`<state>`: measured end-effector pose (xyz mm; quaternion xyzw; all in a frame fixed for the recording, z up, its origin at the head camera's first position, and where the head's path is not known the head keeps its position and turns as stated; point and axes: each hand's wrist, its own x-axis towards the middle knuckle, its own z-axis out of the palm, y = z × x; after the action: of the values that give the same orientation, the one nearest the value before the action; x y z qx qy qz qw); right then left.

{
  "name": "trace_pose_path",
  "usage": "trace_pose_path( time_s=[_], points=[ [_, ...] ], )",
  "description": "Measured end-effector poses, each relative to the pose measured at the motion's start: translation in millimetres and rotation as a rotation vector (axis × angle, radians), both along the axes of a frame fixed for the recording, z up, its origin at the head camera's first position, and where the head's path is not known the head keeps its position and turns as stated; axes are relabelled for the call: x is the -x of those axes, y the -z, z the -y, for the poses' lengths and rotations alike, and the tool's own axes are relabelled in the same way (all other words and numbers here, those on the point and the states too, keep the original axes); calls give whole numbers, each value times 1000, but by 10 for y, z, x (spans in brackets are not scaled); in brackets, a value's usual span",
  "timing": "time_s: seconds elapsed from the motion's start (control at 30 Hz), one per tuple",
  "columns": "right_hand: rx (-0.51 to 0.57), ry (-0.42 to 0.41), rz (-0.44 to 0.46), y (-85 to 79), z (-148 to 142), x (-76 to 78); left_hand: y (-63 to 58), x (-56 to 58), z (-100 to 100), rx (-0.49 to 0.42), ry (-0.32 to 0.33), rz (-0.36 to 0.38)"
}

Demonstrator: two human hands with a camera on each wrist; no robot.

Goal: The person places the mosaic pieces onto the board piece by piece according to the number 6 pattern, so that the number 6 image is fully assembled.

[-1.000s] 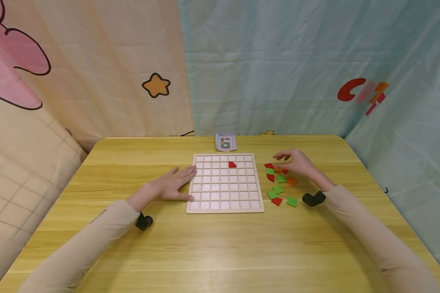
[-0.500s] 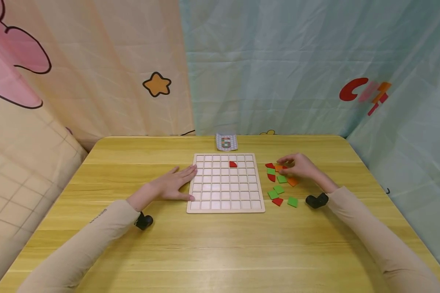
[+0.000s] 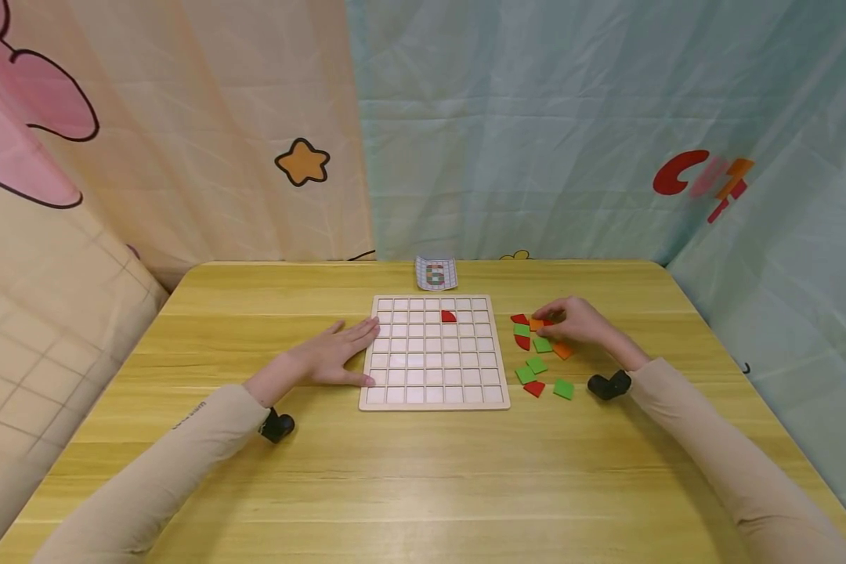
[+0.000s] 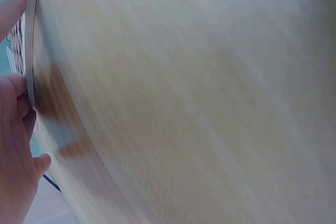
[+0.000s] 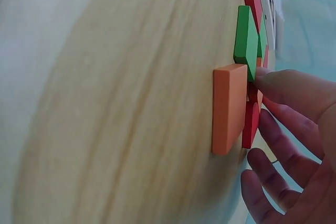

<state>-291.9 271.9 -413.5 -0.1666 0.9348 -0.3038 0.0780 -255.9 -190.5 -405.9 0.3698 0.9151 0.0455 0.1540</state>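
A pale wooden grid board (image 3: 433, 360) lies on the table, with a red quarter-round tile (image 3: 448, 316) in one of its upper cells. My left hand (image 3: 327, 356) rests on the board's left edge, fingers straight and thumb spread. To the board's right, my right hand (image 3: 580, 323) pinches an orange square tile (image 3: 536, 324) between thumb and index finger, low over the table. Red tiles and a green tile (image 3: 522, 330) lie close beside its fingertips. In the right wrist view, another orange tile (image 5: 229, 109) and a green tile (image 5: 247, 40) partly hide the pinched one.
Several more green and red tiles lie nearer the front, among them a green square (image 3: 563, 388) and a red piece (image 3: 533, 388). Behind the board stands a small printed card (image 3: 435, 274) with a coloured grid pattern. Curtains (image 3: 536, 157) hang beyond the table's back edge.
My right hand has shifted slightly right and down, and its thumb and index finger have closed on the orange tile. My left hand stays on the board's edge.
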Motion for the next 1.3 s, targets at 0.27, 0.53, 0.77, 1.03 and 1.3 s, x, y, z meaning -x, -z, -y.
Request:
trace_pose_path(
  time_s=[0.27, 0.53, 0.77, 1.03, 1.3],
  points=[
    [-20, -4, 1, -16, -1, -9, -3, 2, -2, 6, 3, 2],
    [-30, -3, 0, -18, -8, 20, 0, 7, 2, 0, 2, 4],
    [-13, 34, -15, -65, 32, -1, 3, 12, 2, 5, 0, 5],
    [-50, 66, -51, -156, 131, -7, 0, 12, 6, 12, -2, 7],
    [-44, 66, -85, -210, 256, 9, 2, 9, 2, 11, -4, 11]
  ],
)
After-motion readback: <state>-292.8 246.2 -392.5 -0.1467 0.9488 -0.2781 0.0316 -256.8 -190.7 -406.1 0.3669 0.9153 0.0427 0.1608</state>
